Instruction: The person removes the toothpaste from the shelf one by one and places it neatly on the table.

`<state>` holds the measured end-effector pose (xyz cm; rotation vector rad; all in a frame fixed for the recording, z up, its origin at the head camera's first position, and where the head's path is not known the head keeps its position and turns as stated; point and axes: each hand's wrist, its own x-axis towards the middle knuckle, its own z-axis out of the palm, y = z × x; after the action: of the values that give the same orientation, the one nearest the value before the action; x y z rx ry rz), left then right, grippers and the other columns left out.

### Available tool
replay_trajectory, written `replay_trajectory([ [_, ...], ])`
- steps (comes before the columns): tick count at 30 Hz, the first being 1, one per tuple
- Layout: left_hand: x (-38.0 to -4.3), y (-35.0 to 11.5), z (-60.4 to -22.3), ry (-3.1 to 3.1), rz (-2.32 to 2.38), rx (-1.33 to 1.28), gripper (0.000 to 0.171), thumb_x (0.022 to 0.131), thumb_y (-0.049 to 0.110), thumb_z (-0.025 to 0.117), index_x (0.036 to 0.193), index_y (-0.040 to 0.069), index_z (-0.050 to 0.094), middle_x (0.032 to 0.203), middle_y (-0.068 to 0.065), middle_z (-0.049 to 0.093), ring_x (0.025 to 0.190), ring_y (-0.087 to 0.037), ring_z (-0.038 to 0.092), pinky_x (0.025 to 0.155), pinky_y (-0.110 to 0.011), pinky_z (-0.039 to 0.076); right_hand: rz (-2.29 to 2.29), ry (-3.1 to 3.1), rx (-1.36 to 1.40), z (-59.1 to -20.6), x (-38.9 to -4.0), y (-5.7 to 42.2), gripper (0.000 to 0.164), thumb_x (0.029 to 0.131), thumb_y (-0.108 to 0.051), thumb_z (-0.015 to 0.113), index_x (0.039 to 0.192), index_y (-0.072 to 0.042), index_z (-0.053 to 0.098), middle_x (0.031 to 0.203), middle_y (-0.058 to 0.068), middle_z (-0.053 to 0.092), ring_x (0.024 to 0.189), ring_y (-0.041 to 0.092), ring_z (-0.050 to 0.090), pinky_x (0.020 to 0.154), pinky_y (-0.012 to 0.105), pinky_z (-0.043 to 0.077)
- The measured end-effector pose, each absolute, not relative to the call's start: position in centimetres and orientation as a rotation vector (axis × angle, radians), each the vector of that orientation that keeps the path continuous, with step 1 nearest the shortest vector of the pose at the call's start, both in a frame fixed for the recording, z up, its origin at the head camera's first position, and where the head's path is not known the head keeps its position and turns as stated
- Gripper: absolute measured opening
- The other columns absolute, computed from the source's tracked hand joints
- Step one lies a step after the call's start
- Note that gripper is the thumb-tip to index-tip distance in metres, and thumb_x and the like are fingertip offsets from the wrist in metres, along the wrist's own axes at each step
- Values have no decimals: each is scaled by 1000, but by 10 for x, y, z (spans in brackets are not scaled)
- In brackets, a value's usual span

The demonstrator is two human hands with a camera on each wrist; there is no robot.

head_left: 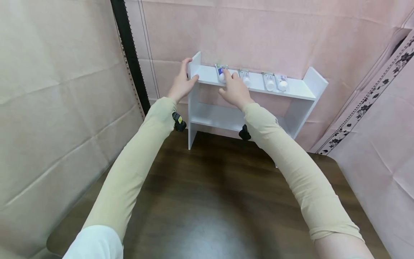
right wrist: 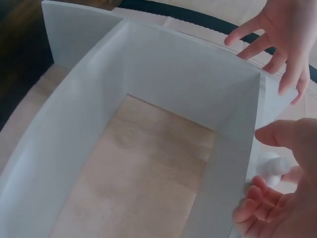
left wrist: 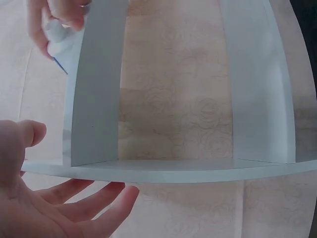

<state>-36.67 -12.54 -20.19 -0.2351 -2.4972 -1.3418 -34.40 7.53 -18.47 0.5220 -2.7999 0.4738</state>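
A white two-tier shelf (head_left: 207,75) stands against the back cloth. At the upper end of its left side panel is my left hand (head_left: 182,84), fingers outside the panel (left wrist: 168,175) and thumb on the inner side. My right hand (head_left: 237,90) is over the upper board, its index fingertip at the leftmost white-and-blue tube (head_left: 221,76). In the right wrist view, the tube's white cap (right wrist: 272,168) shows beside that hand, whose thumb lies near the board's front edge. Three similar tubes lie to the right, among them one behind the hand (head_left: 244,75) and the rightmost tube (head_left: 282,83).
The lower board (head_left: 213,115) runs beneath the upper one. A dark wooden table (head_left: 194,201) supports the shelf. Pale cloth walls (head_left: 64,108) enclose the left, back and right, with a black strip (head_left: 129,50) at the back left corner.
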Motion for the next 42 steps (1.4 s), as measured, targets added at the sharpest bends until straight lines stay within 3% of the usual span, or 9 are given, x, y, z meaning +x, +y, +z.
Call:
replay_trajectory([
  [5,-368,-121,-207,-2445,-1301,-222,61,97,27,49,147,38,17,127,-24,58,93,-26,56,82,-35,46,454,-2711,544,-188,-343,77,50,96,-33,53,139,-15,37,120,22,54,92,30,53,81,46,48],
  [8,-370,-118,-208,-2425,-1252,-194,59,96,25,49,146,37,18,119,-24,61,83,-26,54,71,-32,43,423,-2698,521,-185,-342,74,42,96,-40,52,129,-16,40,111,19,59,89,31,55,76,47,49],
  [14,-379,-118,-214,-2370,-1175,-128,55,98,18,43,145,36,22,89,-12,58,64,-18,46,57,-27,36,322,-2763,438,-186,-345,68,56,99,-46,43,149,-25,31,134,18,54,105,34,59,87,50,48],
  [19,-382,-119,-215,-2318,-1222,-94,52,98,13,40,143,35,24,67,-2,42,54,-14,39,52,-24,33,342,-2672,439,-193,-346,64,54,96,-45,50,145,-26,40,126,18,58,98,33,60,81,48,49],
  [24,-382,-118,-213,-2315,-1253,-127,50,99,14,40,142,35,25,66,-1,42,53,-12,39,52,-23,34,369,-2557,429,-201,-348,67,46,95,-37,54,137,-21,47,110,17,62,81,29,57,70,46,50],
  [29,-381,-118,-218,-2336,-1260,-138,49,101,16,40,143,35,24,68,-2,41,53,-13,39,52,-24,34,442,-2528,461,-212,-348,72,38,94,-30,52,129,-17,50,97,14,66,76,26,55,63,44,49],
  [37,-380,-118,-220,-2355,-1280,-139,49,102,20,39,144,38,21,72,-2,45,55,-13,42,54,-24,36,489,-2473,491,-220,-341,77,36,92,-29,54,125,-16,52,96,13,68,75,26,57,61,41,46],
  [42,-380,-123,-217,-2360,-1271,-185,50,102,23,40,145,40,21,89,-8,57,59,-12,44,57,-23,38,512,-2466,496,-219,-331,79,36,91,-30,54,124,-17,52,96,13,69,72,27,58,57,40,42],
])
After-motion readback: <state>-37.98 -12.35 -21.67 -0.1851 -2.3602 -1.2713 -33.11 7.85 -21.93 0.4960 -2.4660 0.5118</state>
